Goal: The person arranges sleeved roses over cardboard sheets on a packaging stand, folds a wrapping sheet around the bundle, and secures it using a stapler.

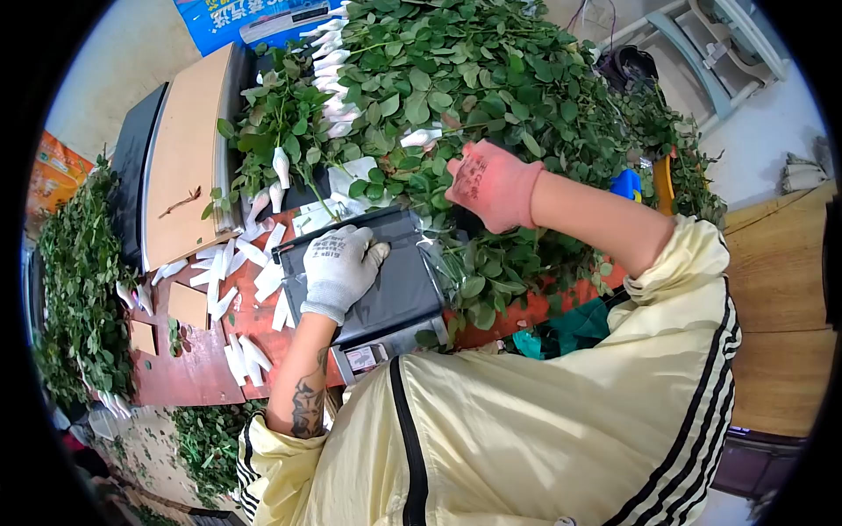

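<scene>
My left hand [342, 270], in a white printed work glove, rests palm down on a dark shallow tray [399, 285]. Its thumb stands apart, and the fingertips lie close to a green stem [323, 200]. My right hand [493, 186], in a pink printed glove, is closed at the edge of a large heap of leafy rose stems [491, 79]. What its fingers hold is hidden. Just left of it lies a rose bud in a white sleeve [421, 138]. More sleeved buds [331, 60] line the heap's left edge.
White sleeves [250, 355] lie scattered on the red table [175, 377]. Cardboard sheets [193, 158] stand upright at the left, beyond which are more leafy stems [79, 272]. A blue-and-yellow object [627, 184] sits by my right forearm. A wooden cabinet [781, 307] stands at the right.
</scene>
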{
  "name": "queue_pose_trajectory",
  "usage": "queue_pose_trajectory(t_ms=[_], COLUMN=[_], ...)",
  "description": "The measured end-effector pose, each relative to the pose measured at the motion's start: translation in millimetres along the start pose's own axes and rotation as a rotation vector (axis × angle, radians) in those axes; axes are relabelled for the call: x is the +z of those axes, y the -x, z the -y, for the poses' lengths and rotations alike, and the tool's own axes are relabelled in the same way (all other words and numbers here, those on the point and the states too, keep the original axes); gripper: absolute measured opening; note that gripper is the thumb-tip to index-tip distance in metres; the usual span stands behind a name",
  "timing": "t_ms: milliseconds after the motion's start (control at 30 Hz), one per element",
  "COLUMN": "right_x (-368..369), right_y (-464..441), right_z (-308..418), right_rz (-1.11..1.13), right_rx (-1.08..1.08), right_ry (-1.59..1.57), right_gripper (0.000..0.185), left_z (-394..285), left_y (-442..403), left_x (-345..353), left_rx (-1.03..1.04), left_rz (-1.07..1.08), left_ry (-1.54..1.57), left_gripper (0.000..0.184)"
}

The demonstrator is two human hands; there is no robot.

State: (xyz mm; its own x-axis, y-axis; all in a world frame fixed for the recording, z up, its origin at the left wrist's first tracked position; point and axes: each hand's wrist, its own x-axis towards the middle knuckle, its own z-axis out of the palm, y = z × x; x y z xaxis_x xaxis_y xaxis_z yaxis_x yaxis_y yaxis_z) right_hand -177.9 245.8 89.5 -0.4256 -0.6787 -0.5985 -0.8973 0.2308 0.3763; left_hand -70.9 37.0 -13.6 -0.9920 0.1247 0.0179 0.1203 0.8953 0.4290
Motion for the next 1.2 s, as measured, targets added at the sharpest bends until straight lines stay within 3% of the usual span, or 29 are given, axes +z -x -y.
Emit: queue_pose_trajectory(t_ms=[233, 367, 433, 500, 567, 600, 633, 700, 933, 1033, 1100, 1133, 1200], right_x=[15.8, -10.9, -10.7, -19.0, -18.4, -9.2, -10.2, 2.1, 37.8, 36.4, 39.7, 48.1, 69.8], right_y=[-4.1, 34.5, 61.8, 75.1, 76.3, 70.1, 66.0, 54.8, 30.0, 22.7, 20.1, 20.5, 24.0], right_z=[-8.4, -28.2, -34.8, -30.3, -20.6, -12.3, -6.2, 0.6, 2.0, 0.8, -4.8, -7.0, -12.3], right_rz=[0.103, 0.007, -0.288, -0.315, -0.285, -0.277, -0.099, 0.043, 0.009, 0.184, 0.305, 0.303, 0.050], right_rx=[0.011, 0.184, 0.258, 0.294, 0.167, 0.134, 0.174, 0.245, 0.237, 0.301, 0.251, 0.245, 0.074], right_ry=[-0.095, -0.157, -0.206, -0.316, -0.815, -0.799, -0.889, -0.946, -0.967, -1.028, -1.275, -1.271, -1.248], right_gripper=[0.046, 0.045, 0.034, 0.039, 0.043, 0.047, 0.048, 0.048, 0.050, 0.051, 0.053, 0.053, 0.054], left_z=[-1.9, -1.9, 0.0, 0.0, -2.4, -3.2, -2.9, -3.0, -1.5, -1.3, -1.0, -1.7, -0.3], left_y=[-1.7, -0.6, -0.2, 0.2, -0.7, -1.6, -1.3, -0.5, -0.8, -0.6, 0.2, 0.7, 0.0], left_x=[0.7, 0.1, 2.3, 0.9, 0.6, 0.9, 1.4, 3.0, 6.3, 7.3, 7.1, 6.8, 6.1], left_rx=[-0.032, -0.044, 0.004, 0.013, -0.029, -0.013, -0.015, -0.013, -0.021, -0.019, -0.018, -0.014, -0.014], left_rz=[0.005, -0.010, -0.066, -0.040, -0.023, -0.014, -0.021, -0.028, -0.045, -0.030, -0.035, -0.048, -0.066], left_ry=[-0.018, 0.007, 0.012, -0.005, 0.001, -0.003, -0.007, -0.011, -0.063, -0.068, -0.073, -0.066, -0.061], left_gripper=[0.029, 0.029, 0.027, 0.027, 0.026, 0.026, 0.026, 0.027, 0.026, 0.026, 0.026, 0.027, 0.028])
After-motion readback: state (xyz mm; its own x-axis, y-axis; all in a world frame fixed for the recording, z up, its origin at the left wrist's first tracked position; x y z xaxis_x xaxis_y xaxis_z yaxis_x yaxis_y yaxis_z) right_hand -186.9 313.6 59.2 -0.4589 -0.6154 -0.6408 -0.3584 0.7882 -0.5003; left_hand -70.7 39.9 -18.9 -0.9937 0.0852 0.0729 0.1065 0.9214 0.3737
